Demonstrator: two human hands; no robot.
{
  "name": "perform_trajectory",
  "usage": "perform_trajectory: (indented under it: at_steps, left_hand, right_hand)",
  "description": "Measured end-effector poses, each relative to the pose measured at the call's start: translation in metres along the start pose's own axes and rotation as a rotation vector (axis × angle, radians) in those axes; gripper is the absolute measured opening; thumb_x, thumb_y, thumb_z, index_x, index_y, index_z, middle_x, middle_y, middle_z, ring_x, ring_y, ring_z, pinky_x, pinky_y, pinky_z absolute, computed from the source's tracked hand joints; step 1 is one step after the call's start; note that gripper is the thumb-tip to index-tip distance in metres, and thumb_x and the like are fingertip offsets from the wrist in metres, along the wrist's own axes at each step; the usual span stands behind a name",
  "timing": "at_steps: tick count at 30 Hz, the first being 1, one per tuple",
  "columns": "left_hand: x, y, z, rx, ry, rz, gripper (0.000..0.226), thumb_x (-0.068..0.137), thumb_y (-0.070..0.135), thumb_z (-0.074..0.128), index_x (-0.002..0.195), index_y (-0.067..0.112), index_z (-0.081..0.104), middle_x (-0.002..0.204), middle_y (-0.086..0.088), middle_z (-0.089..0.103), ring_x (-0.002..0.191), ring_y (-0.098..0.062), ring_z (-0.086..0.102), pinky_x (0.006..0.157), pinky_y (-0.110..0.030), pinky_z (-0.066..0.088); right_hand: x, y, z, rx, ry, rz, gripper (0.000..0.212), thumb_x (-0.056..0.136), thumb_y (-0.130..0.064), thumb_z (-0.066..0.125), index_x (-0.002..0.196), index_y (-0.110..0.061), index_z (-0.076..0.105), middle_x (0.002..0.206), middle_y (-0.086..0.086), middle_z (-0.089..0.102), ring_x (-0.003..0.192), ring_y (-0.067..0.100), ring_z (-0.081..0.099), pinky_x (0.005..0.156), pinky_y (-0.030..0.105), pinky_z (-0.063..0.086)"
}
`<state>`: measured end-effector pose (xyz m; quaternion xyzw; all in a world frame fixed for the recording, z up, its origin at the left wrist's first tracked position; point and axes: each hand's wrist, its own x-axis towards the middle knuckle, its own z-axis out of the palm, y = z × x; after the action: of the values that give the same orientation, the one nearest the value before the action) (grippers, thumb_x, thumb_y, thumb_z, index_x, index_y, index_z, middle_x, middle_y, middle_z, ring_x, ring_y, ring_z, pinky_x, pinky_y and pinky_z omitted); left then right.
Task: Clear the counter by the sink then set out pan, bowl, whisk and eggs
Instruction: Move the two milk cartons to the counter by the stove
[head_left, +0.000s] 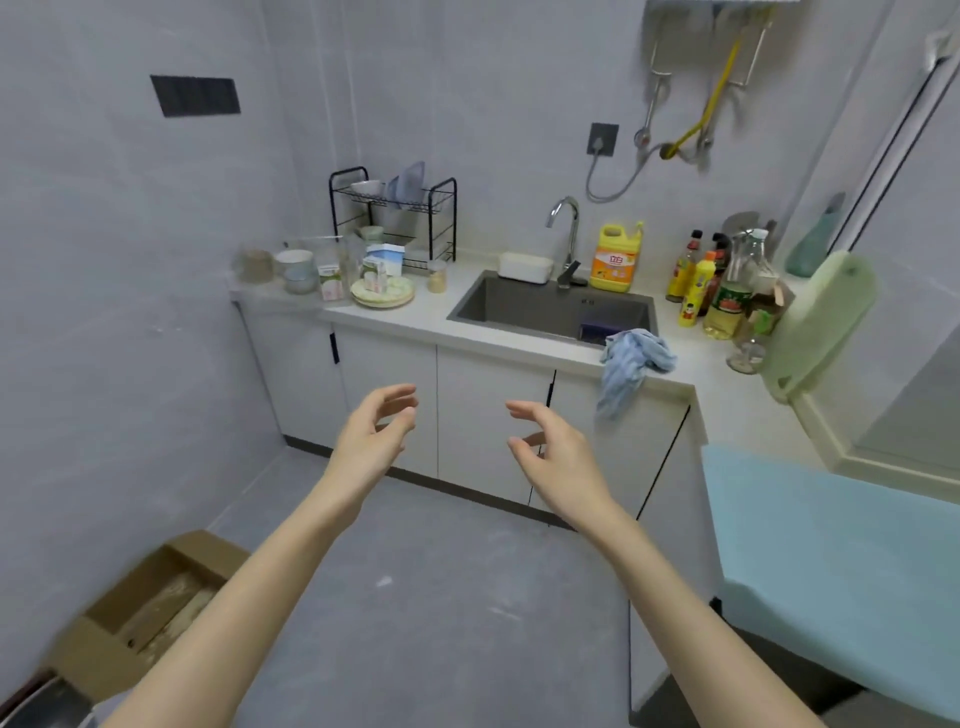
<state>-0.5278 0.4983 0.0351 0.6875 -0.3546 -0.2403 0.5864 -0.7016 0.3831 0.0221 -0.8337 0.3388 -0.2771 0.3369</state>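
Note:
My left hand and my right hand are held out in front of me, fingers apart and empty, well short of the white counter. The sink sits in the counter's middle. Left of it stand stacked plates, a small jar, cartons, glasses and bowls. A black dish rack behind them holds a bowl and a plate. A blue cloth hangs over the counter's front edge by the sink.
A yellow detergent jug and a white box stand behind the sink by the tap. Bottles and a green cutting board crowd the right corner. A light blue surface is at right, a cardboard box on the floor at left.

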Motion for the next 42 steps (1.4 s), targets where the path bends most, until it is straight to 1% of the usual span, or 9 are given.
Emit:
perform_trajectory:
  at_steps: [6,12,16,21,28,31,36,40,42]
  left_hand:
    - [0.07,-0.018,-0.042,0.025,0.122,-0.036,0.029,0.098,0.019,0.048,0.126,0.024,0.053,0.12,0.006,0.061,0.106,-0.012,0.06,0.092,-0.034,0.05]
    - [0.154,-0.039,-0.08,0.027,0.175,-0.04,0.029,0.098,0.016,0.047,0.126,0.021,0.054,0.12,0.005,0.061,0.104,-0.013,0.061,0.09,-0.034,0.05]
    - [0.231,-0.054,-0.114,0.028,0.159,-0.026,0.03,0.099,0.015,0.046,0.127,0.019,0.053,0.121,0.004,0.06,0.105,-0.016,0.061,0.083,-0.027,0.049]
    - [0.323,-0.06,-0.151,0.048,0.127,-0.017,0.027,0.098,0.013,0.046,0.123,0.019,0.054,0.117,0.004,0.061,0.107,-0.016,0.06,0.097,-0.036,0.046]
    - [0.437,-0.075,-0.182,0.062,0.087,-0.034,0.027,0.097,0.013,0.046,0.12,0.023,0.055,0.115,0.007,0.063,0.108,-0.011,0.06,0.099,-0.033,0.046]
    - [0.478,-0.083,-0.188,0.087,0.068,-0.043,0.026,0.097,0.016,0.047,0.12,0.024,0.055,0.113,0.009,0.064,0.107,-0.011,0.06,0.101,-0.036,0.045]
    - [0.558,-0.101,-0.194,0.089,0.041,-0.033,0.027,0.097,0.013,0.045,0.121,0.022,0.054,0.11,0.009,0.065,0.107,-0.012,0.059,0.098,-0.033,0.045]
    - [0.634,-0.119,-0.192,0.113,0.035,-0.038,0.029,0.097,0.01,0.045,0.122,0.02,0.054,0.106,0.01,0.064,0.107,-0.012,0.059,0.098,-0.031,0.044]
    - [0.67,-0.126,-0.193,0.124,0.042,-0.041,0.029,0.096,0.012,0.046,0.123,0.019,0.055,0.107,0.011,0.065,0.106,-0.012,0.059,0.096,-0.03,0.045]
  right_hand:
    - [0.094,-0.009,0.05,0.034,-0.103,-0.058,0.041,0.096,-0.021,0.052,0.136,-0.026,0.046,0.135,-0.013,0.05,0.1,0.003,0.053,0.084,0.019,0.041]
    - [0.186,-0.017,0.104,0.052,-0.14,-0.113,0.04,0.095,-0.022,0.051,0.134,-0.028,0.047,0.135,-0.014,0.05,0.105,0.005,0.054,0.087,0.023,0.045]
    - [0.259,-0.027,0.145,0.042,-0.133,-0.127,0.039,0.095,-0.021,0.052,0.133,-0.026,0.048,0.134,-0.013,0.051,0.104,0.006,0.054,0.089,0.024,0.045]
    - [0.345,-0.04,0.188,0.035,-0.122,-0.12,0.039,0.093,-0.022,0.053,0.132,-0.027,0.049,0.133,-0.013,0.052,0.102,0.007,0.056,0.09,0.027,0.046]
    - [0.451,-0.046,0.228,0.034,-0.088,-0.082,0.04,0.093,-0.018,0.052,0.133,-0.024,0.049,0.133,-0.013,0.052,0.103,0.009,0.056,0.093,0.03,0.047]
    - [0.491,-0.04,0.241,0.026,-0.07,-0.072,0.04,0.094,-0.019,0.053,0.133,-0.026,0.048,0.133,-0.014,0.052,0.104,0.01,0.056,0.092,0.031,0.048]
    - [0.568,-0.02,0.27,0.024,-0.065,-0.051,0.041,0.093,-0.019,0.053,0.133,-0.028,0.048,0.134,-0.016,0.051,0.105,0.01,0.055,0.091,0.034,0.049]
    - [0.643,0.004,0.294,0.038,-0.068,-0.05,0.041,0.093,-0.017,0.053,0.132,-0.026,0.049,0.134,-0.016,0.051,0.108,0.011,0.053,0.091,0.026,0.044]
    - [0.678,0.014,0.305,0.04,-0.077,-0.047,0.041,0.093,-0.017,0.053,0.132,-0.027,0.049,0.134,-0.015,0.051,0.109,0.013,0.053,0.09,0.026,0.044]
